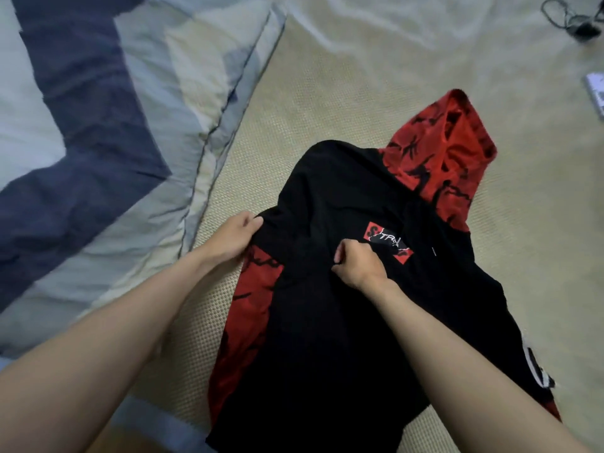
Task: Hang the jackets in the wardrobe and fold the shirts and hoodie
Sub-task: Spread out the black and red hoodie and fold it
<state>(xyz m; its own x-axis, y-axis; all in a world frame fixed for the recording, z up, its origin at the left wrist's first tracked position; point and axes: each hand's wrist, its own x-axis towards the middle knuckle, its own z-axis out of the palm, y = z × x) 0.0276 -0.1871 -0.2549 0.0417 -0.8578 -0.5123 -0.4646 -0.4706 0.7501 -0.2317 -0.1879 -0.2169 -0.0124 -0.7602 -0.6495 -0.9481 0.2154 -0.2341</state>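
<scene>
The black hoodie lies flat on the woven mat in the lower centre of the frame, its red patterned hood pointing toward the upper right. The left hand pinches the hoodie's left edge, fingers curled on black fabric. The right hand grips a bunched fold at the chest, beside the red logo patch. A blue-grey quilt occupies the upper left. Cables lie at the upper right.
</scene>
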